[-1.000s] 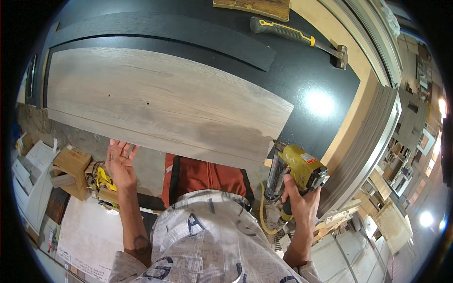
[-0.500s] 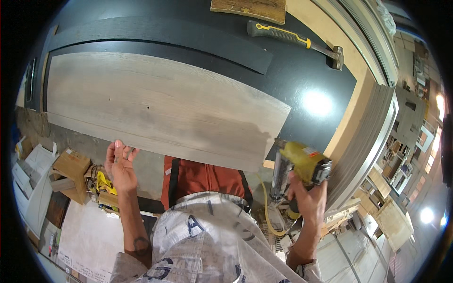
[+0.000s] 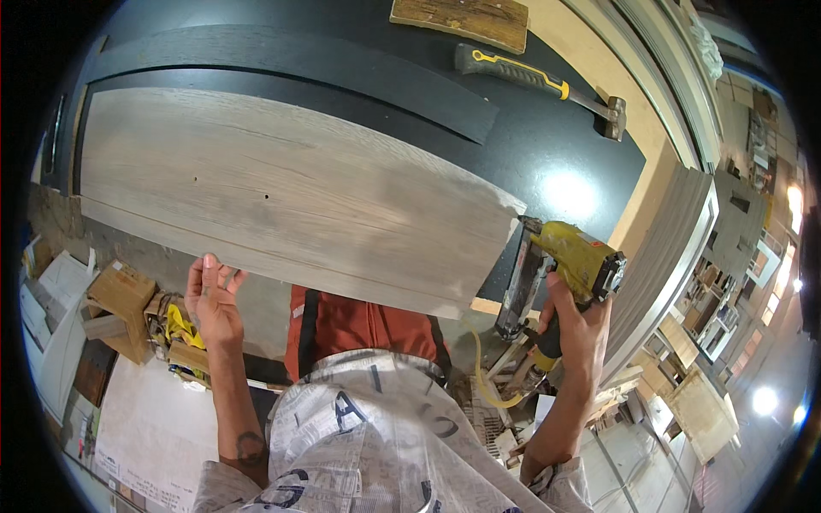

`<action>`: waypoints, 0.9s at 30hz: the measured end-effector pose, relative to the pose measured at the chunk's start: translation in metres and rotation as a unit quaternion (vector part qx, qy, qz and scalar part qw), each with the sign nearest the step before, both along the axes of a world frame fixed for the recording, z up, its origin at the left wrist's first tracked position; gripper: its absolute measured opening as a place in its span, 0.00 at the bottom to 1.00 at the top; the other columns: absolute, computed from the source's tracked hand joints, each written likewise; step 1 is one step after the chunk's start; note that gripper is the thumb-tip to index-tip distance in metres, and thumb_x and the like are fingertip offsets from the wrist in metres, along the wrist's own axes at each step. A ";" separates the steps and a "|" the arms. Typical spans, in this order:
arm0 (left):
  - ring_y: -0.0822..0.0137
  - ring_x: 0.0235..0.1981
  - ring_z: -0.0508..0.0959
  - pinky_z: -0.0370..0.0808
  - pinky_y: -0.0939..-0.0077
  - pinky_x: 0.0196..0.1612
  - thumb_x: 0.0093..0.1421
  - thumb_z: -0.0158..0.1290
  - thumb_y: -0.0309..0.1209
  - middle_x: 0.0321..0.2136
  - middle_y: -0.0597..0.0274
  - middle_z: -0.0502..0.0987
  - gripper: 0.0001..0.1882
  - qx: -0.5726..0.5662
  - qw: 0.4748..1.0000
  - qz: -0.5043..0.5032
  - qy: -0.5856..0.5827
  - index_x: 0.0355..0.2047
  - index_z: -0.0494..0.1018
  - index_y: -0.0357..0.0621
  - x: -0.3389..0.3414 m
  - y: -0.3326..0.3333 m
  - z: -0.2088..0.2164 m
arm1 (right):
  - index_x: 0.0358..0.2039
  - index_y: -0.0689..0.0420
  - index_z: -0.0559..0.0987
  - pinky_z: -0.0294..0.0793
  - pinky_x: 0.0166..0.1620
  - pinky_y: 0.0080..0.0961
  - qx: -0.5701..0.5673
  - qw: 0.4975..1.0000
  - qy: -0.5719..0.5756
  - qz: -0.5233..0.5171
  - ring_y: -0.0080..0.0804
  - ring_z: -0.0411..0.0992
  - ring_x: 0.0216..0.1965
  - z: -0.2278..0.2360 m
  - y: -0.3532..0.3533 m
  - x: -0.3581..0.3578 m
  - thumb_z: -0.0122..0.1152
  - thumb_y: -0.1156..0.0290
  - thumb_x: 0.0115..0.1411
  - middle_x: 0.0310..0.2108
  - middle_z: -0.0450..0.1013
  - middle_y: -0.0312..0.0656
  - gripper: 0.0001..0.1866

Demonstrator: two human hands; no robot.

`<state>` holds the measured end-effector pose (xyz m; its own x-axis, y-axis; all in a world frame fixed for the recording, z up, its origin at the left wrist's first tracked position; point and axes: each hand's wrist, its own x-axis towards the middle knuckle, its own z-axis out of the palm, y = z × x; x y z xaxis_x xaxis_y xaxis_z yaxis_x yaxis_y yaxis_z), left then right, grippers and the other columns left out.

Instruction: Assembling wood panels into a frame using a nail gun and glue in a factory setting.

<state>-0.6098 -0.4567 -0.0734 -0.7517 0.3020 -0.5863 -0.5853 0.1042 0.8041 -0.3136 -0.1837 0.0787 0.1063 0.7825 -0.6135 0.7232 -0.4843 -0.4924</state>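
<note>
A pale wood-grain board lies across a dark blue-black panel, its near edge overhanging toward me. Two small dark spots mark its left half. My right hand is wrapped round the handle of a yellow-green nail gun with a dark magazine. The gun's nose is close to the board's far right corner; whether it touches I cannot tell. At the board's near left edge, my left hand has its fingers loosely curled and apart, fingertips right by the edge. Nothing shows in that hand.
Toward the far right of the dark panel lies a hammer with a black and yellow handle, beside a brown wood piece. Grey strips are stacked at right. A yellow hose hangs below the gun. Cardboard boxes stand at left.
The nail gun in my right hand has moved right and farther up, its nose now closer to the board's far right corner. My left hand has barely shifted.
</note>
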 end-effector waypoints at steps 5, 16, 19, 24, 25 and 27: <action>0.74 0.32 0.78 0.81 0.71 0.36 0.65 0.53 0.31 0.30 0.67 0.75 0.06 -0.001 1.000 0.001 0.001 0.37 0.69 0.43 0.000 0.002 0.001 | 0.30 0.63 0.75 0.65 0.20 0.22 0.000 1.000 -0.010 -0.006 0.21 0.65 0.14 0.001 0.000 -0.001 0.61 0.69 0.58 0.14 0.68 0.35 0.10; 0.76 0.31 0.78 0.81 0.71 0.36 0.65 0.54 0.30 0.29 0.68 0.75 0.06 -0.009 1.000 0.009 -0.002 0.38 0.70 0.43 -0.001 -0.002 -0.001 | 0.30 0.64 0.75 0.65 0.19 0.22 0.007 1.000 0.008 -0.002 0.21 0.64 0.13 -0.001 -0.001 -0.004 0.61 0.70 0.59 0.14 0.68 0.35 0.09; 0.75 0.31 0.78 0.81 0.71 0.36 0.65 0.54 0.30 0.30 0.67 0.75 0.06 -0.006 1.000 0.004 0.003 0.38 0.70 0.43 -0.002 0.002 0.004 | 0.31 0.65 0.76 0.64 0.19 0.22 0.010 0.999 0.030 0.007 0.21 0.65 0.13 0.000 0.004 0.001 0.61 0.70 0.59 0.14 0.68 0.35 0.10; 0.74 0.32 0.78 0.81 0.71 0.37 0.65 0.54 0.30 0.31 0.67 0.75 0.06 -0.012 1.000 0.013 -0.004 0.38 0.70 0.43 -0.002 0.000 0.000 | 0.32 0.65 0.76 0.64 0.18 0.21 0.007 0.999 0.017 0.029 0.21 0.65 0.14 0.003 0.011 -0.005 0.61 0.70 0.59 0.15 0.68 0.35 0.10; 0.74 0.32 0.78 0.81 0.71 0.37 0.65 0.54 0.30 0.31 0.67 0.75 0.07 -0.013 1.000 0.013 -0.005 0.39 0.70 0.43 -0.002 -0.002 -0.001 | 0.32 0.65 0.76 0.64 0.18 0.21 0.005 0.999 0.013 0.033 0.21 0.65 0.14 0.000 0.011 -0.006 0.61 0.70 0.59 0.15 0.68 0.35 0.10; 0.74 0.33 0.78 0.81 0.71 0.37 0.64 0.54 0.30 0.31 0.67 0.75 0.07 -0.014 1.000 0.015 -0.004 0.39 0.70 0.43 -0.003 -0.003 -0.002 | 0.32 0.65 0.76 0.64 0.18 0.21 0.003 0.999 0.010 0.038 0.21 0.65 0.13 -0.001 0.012 -0.007 0.61 0.70 0.59 0.15 0.68 0.35 0.10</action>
